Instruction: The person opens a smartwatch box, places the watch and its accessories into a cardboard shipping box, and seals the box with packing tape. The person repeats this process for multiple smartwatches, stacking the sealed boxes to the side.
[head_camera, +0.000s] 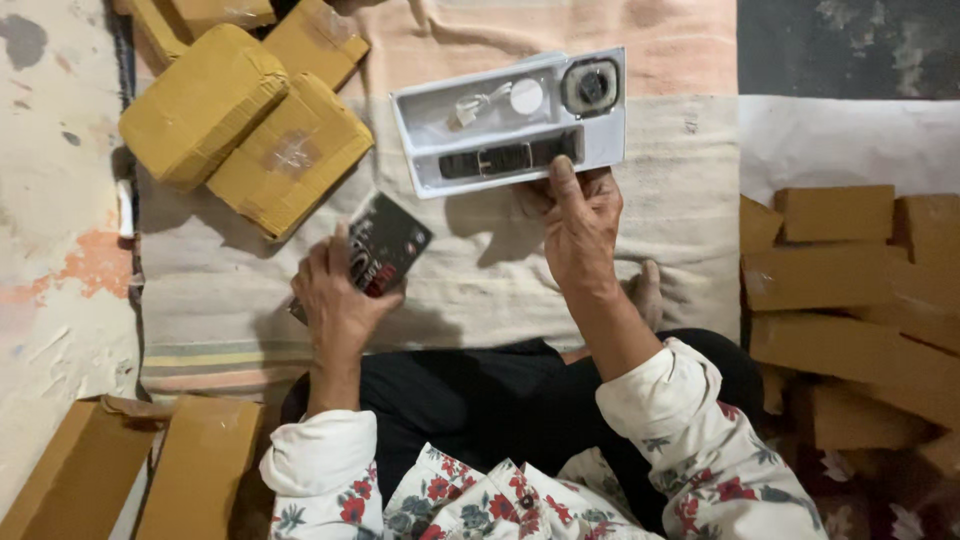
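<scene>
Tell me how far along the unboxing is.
Done: the white tray is out of the black box, showing a watch face, a strap and a cable. In hand: the right hand holds the tray, the left hand the box. Left: taped brown parcels lie unopened.

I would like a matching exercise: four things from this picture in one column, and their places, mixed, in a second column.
Things:
1. white tray
2. dark box sleeve
3. taped brown parcels
4. bare cardboard boxes

Places:
A. stacked at the right edge
B. held up in the right hand
C. piled on the cloth at upper left
D. gripped in the left hand

Pairs: 1-B, 2-D, 3-C, 4-A
</scene>
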